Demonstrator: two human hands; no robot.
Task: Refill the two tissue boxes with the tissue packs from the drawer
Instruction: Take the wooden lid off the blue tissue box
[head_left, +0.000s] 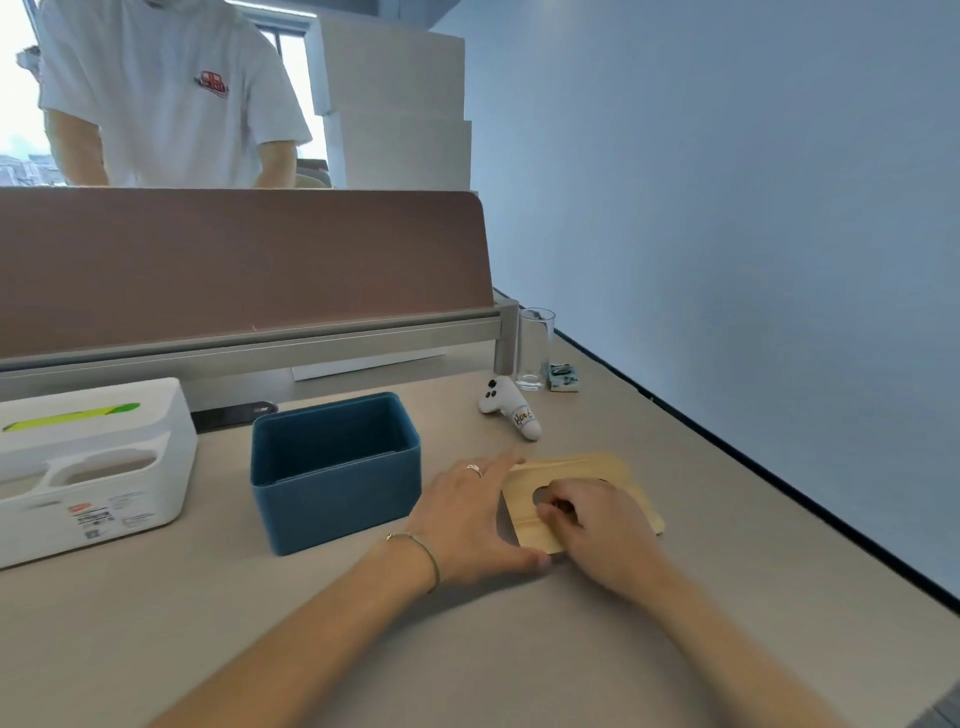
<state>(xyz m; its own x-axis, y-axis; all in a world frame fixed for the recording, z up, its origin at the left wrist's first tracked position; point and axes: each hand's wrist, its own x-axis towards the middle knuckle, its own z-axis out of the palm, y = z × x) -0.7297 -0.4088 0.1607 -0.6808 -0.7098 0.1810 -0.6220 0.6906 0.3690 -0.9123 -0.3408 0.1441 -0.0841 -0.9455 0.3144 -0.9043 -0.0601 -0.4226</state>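
Note:
A blue tissue box (337, 499) stands open in the middle of the desk, and its inside looks empty. Its wooden lid (623, 478), with an oval slot, lies just to the right of it. My left hand (467, 514) spans the lid's left edge with spread fingers and thumb. My right hand (597, 530) rests on top, fingers curled into the slot. The lid's left side looks slightly raised off the desk. A white tissue box (88, 467) sits at the left with a green strip in its top slot. No tissue pack or drawer is in view.
A white controller (509, 408), a drinking glass (535, 348) and a small patterned object (563, 376) lie behind the lid. A brown desk divider (234, 260) runs along the back, with a person in a white shirt (166, 93) beyond it. A wall borders the desk's right edge.

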